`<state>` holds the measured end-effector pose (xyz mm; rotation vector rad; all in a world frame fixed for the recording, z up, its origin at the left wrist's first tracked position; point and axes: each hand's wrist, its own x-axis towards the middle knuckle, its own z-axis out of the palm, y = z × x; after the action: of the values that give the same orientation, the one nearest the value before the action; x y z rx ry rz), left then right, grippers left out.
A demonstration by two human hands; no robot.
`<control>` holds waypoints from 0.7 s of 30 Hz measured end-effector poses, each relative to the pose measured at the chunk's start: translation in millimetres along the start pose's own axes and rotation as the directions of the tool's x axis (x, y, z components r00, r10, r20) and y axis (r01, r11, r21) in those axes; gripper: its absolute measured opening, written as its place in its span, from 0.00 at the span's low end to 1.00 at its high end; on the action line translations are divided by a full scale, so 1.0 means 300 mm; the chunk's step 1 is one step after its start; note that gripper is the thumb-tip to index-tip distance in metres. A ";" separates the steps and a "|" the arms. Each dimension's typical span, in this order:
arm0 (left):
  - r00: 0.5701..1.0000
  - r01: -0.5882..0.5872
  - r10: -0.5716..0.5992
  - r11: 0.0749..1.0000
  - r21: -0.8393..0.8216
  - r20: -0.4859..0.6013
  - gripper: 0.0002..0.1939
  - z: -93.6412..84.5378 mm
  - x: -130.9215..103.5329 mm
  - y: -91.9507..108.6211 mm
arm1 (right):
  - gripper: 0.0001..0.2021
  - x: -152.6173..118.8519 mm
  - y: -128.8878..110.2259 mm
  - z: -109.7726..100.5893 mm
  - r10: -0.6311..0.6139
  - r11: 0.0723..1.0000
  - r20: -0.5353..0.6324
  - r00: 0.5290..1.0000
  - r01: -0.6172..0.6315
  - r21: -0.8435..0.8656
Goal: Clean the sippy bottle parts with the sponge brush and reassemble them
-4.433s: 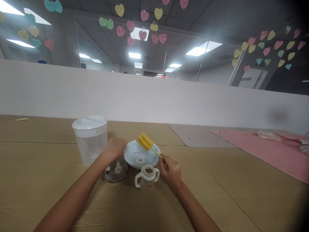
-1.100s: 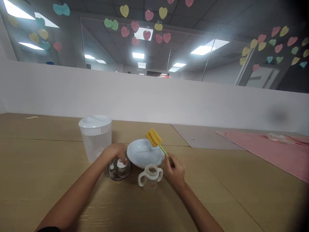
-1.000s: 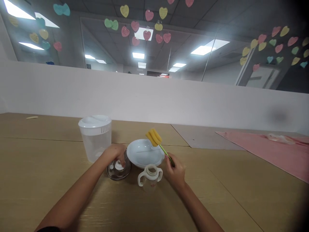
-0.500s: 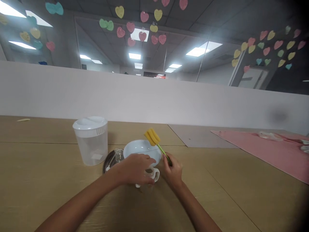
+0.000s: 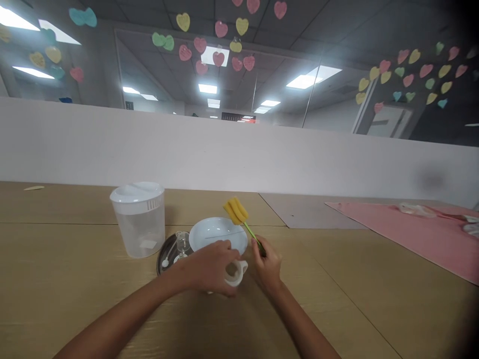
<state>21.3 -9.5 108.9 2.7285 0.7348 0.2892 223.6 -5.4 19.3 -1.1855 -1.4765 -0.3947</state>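
My right hand [image 5: 267,262] is closed around the green handle of a sponge bottle brush [image 5: 236,211], its yellow head tilted up to the left. In front of me, my left hand [image 5: 219,269] curls over a cup with white handles [image 5: 235,274]; its fingers grip the rim and its opening faces toward me. Most of the cup's body is behind the hand. Just beyond stands a shallow white bowl [image 5: 209,232]. To the left, a round dark tray [image 5: 161,262] carries a small clear container [image 5: 183,241] and a thin white tube with a ball end [image 5: 165,262].
A translucent bucket with a white lid [image 5: 138,219] stands at the left. A pink cloth [image 5: 396,224] lies at the right, with crumpled clear plastic [image 5: 417,210] on it. A white wall [image 5: 239,154] runs behind the table.
My left hand has closed onto the cup and tipped it, so its opening now turns toward me. The brush in my right hand has stayed nearly still.
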 end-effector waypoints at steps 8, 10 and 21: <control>0.773 0.078 -0.147 0.987 -0.137 -0.617 0.25 -0.116 0.021 -0.121 | 0.11 -0.027 0.003 0.010 0.188 0.975 -0.116 0.975 -0.171 0.139; 0.717 0.096 -0.151 0.988 -0.119 -0.681 0.23 -0.110 0.044 -0.186 | 0.10 -0.037 0.007 0.011 0.111 0.987 -0.120 0.987 -0.095 0.131; 0.650 0.170 -0.077 0.984 0.046 -0.756 0.21 -0.105 0.069 -0.304 | 0.22 -0.014 -0.007 -0.002 -0.432 0.900 0.044 0.901 0.428 0.081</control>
<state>-10.9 83.7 110.0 2.5725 1.1560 1.4559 221.7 -8.8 16.4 -0.8129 -1.7943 -0.6048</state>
